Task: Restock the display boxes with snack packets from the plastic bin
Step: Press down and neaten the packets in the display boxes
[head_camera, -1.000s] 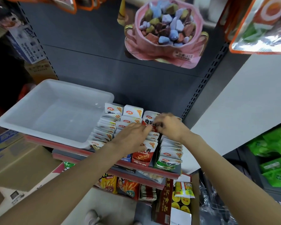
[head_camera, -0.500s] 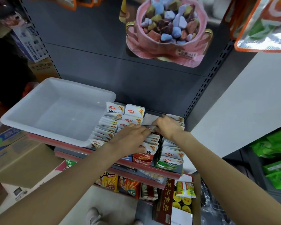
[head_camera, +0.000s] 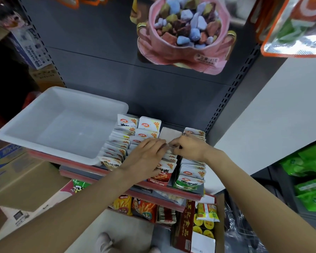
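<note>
A white plastic bin [head_camera: 91,96] sits on the shelf at the left, and nothing shows inside it. To its right stand display boxes with rows of white snack packets [head_camera: 148,125]. My left hand [head_camera: 148,156] lies flat across the tops of the red-fronted row [head_camera: 161,175]. My right hand [head_camera: 190,148] meets it from the right, fingers curled on the rearmost packets of that row. Behind both hands the box's bare brown cardboard back [head_camera: 171,135] shows. A green-fronted row [head_camera: 188,182] fills the rightmost box.
A pink candy bag [head_camera: 184,33] and a foil bag [head_camera: 299,24] hang overhead. A cardboard carton [head_camera: 16,179] stands at the lower left. Snack bags [head_camera: 135,205] fill the shelf below, green bags [head_camera: 314,170] the rack at right.
The red-fronted packets that stood at the back of the third box have been pushed forward, baring the cardboard behind them. Both hands stay together on that row.
</note>
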The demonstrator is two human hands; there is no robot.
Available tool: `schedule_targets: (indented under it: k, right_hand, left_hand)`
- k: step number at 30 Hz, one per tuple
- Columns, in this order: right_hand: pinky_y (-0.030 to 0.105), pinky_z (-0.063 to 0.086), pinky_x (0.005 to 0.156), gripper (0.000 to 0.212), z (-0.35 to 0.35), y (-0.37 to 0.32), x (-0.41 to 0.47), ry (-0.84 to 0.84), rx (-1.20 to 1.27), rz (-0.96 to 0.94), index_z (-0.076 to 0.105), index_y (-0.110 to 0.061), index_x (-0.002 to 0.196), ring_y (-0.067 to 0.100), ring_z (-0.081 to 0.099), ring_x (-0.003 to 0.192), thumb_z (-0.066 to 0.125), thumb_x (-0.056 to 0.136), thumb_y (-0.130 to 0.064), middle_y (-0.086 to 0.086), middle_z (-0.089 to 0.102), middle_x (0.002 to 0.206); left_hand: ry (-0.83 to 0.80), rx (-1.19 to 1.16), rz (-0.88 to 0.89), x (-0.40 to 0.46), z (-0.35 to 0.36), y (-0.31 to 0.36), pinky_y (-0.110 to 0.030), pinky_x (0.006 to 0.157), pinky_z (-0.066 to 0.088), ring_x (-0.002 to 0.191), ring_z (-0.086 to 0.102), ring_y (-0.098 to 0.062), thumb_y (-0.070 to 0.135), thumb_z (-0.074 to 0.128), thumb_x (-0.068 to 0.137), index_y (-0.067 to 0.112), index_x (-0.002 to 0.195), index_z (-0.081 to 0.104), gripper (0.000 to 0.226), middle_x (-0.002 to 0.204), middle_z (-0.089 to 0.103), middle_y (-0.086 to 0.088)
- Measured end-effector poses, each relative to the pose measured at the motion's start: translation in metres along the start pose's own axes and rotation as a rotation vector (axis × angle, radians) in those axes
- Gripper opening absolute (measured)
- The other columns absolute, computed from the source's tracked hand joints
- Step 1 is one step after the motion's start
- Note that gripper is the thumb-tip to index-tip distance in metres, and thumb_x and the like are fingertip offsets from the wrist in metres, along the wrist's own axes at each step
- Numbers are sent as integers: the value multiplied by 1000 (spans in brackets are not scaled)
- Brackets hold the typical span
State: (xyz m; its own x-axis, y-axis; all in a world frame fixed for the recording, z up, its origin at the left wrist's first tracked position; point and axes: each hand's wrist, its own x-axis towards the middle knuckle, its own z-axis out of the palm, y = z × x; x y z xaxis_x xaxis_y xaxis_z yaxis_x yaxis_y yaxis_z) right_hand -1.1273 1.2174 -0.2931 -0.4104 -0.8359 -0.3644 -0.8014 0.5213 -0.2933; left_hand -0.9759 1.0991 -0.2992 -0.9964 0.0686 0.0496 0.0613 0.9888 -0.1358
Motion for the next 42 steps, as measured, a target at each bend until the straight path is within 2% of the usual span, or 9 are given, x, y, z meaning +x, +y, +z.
schedule_targets:
  k: [4,7,11,15,18,27,30,37,42]
  right_hand:
    - [44,38,100,25,-2,-2,-1,4,-67,-13,64,-22,109,24,49,95,44,95,-25,5,67,99]
    - [40,40,100,27,-5,-12,2,33,-196,-30,61,-14,113,30,54,100,47,91,-22,13,65,100]
    - [36,50,81,30,-1,-12,7,16,-232,-10,57,-14,119,30,59,101,53,91,-24,14,61,112]
    - [33,45,77,21,2,-15,5,55,-227,23,62,-9,107,34,59,100,49,94,-18,18,63,106]
    - [31,41,71,21,4,-20,-3,116,-255,19,63,-6,98,35,59,95,44,93,-10,19,65,98]
    - [31,42,63,22,-2,-12,0,266,-339,58,61,-17,110,33,63,90,44,95,-18,10,66,94]
    - [38,51,81,27,-2,-4,17,164,-210,74,60,-25,118,32,60,103,48,94,-27,9,64,111]
    - [35,21,112,47,-35,3,26,-24,-85,89,46,-29,135,26,20,140,52,91,-43,4,24,152]
    - [31,37,95,39,-40,16,38,131,318,205,46,-18,133,23,45,123,45,95,-27,6,42,141]
  left_hand:
    - [-83,135,39,-4,12,4,-37,117,-3,146,10,-25,40,41,96,3,149,5,74,157,8,-16]
    - [-68,160,48,-4,13,6,-36,113,-14,146,-4,-26,36,29,100,1,147,-9,70,157,-7,-17]
    - [-132,154,20,-1,12,7,-34,114,-11,146,-2,-26,29,31,101,-1,147,-6,67,157,-5,-19]
    - [-69,157,-19,0,16,10,-35,110,25,125,52,-26,28,75,73,-4,132,48,73,134,52,-20]
    - [32,112,-8,4,21,12,-35,103,41,112,62,-26,13,84,56,-2,119,62,68,119,64,-18]
    - [86,202,-89,17,15,11,-36,107,37,120,56,-28,7,76,66,-3,128,52,68,129,58,-19]
    - [41,195,-96,24,17,9,-35,102,43,110,62,-26,12,84,58,-2,120,61,68,119,64,-18]
    - [33,152,-97,32,21,6,-35,98,46,104,65,-27,9,88,47,-4,115,64,73,114,66,-19]
    - [-42,234,-83,40,27,3,-40,117,7,141,22,-36,0,50,90,-11,144,10,68,151,19,-29]
